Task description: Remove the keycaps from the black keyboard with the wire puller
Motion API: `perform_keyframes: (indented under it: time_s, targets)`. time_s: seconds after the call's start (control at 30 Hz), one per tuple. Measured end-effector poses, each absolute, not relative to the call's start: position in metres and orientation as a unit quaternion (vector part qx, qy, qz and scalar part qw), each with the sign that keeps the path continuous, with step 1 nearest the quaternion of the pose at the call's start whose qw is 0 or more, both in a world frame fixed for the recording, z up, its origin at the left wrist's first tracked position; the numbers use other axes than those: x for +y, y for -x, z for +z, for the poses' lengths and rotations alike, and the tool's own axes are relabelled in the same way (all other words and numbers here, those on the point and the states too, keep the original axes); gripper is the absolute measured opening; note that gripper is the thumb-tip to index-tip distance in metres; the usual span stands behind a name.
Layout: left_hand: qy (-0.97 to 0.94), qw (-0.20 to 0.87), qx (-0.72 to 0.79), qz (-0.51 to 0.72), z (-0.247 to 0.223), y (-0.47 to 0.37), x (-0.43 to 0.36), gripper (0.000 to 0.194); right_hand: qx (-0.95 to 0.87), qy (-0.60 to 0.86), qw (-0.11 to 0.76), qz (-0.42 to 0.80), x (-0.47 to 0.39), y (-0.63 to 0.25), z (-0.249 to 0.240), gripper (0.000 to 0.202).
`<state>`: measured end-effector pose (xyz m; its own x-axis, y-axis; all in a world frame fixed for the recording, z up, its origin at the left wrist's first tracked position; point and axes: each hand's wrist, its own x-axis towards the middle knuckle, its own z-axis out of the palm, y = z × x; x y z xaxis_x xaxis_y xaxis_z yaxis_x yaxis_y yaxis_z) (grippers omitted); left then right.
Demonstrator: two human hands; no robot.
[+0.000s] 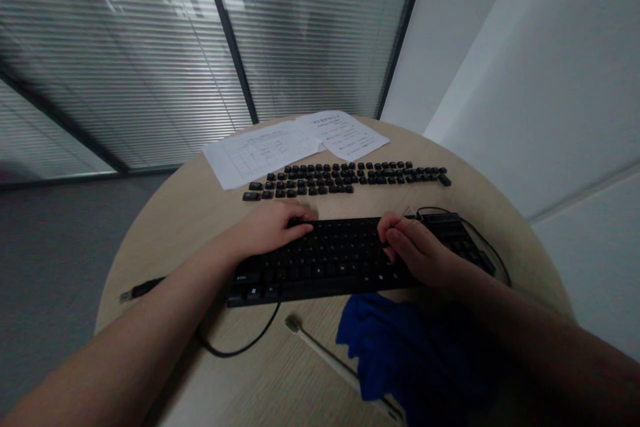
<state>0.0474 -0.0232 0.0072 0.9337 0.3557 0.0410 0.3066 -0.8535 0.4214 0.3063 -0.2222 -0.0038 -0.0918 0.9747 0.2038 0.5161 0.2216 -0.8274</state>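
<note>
A black keyboard [325, 260] lies across the round table, with keys fitted in its lower left part. At its upper left edge is my left hand [273, 227], thumb over the top and fingers along the far side, gripping it. My right hand [413, 245] is closed in a pinch above the right part of the keyboard. Thin wires of what looks like a keycap puller [411, 212] stick out above that fist; the rest is hidden in the fingers. Behind the keyboard, loose black keycaps [320, 180] lie in several rows.
Two printed sheets [270, 147] lie at the table's far side. In front of the keyboard are a toothbrush [325, 353] and a crumpled blue cloth [395, 347]. The keyboard's cable [240, 349] loops at the left, near a USB plug [133, 292].
</note>
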Motion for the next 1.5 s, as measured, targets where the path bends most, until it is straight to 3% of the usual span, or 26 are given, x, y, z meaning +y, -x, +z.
perform_keyframes:
  time_s: [0.2,0.57,0.83,1.5]
  targets:
    - [-0.960,0.211,0.179,0.055,0.008,-0.048,-0.024,0.031,-0.760,0.506,0.342,0.223,-0.225,-0.298,0.010,0.021]
    - [-0.959,0.207,0.181,0.063,0.005,-0.047,-0.022,0.032,-0.761,0.529,0.339,0.163,-0.220,-0.295,0.005,0.015]
    - [-0.960,0.209,0.171,0.071,0.005,-0.047,-0.023,0.030,-0.759,0.559,0.292,0.164,-0.219,-0.292,0.012,0.015]
    - [-0.959,0.213,0.177,0.063,0.005,-0.047,-0.023,0.033,-0.810,0.485,0.301,0.135,-0.219,-0.298,0.005,0.016]
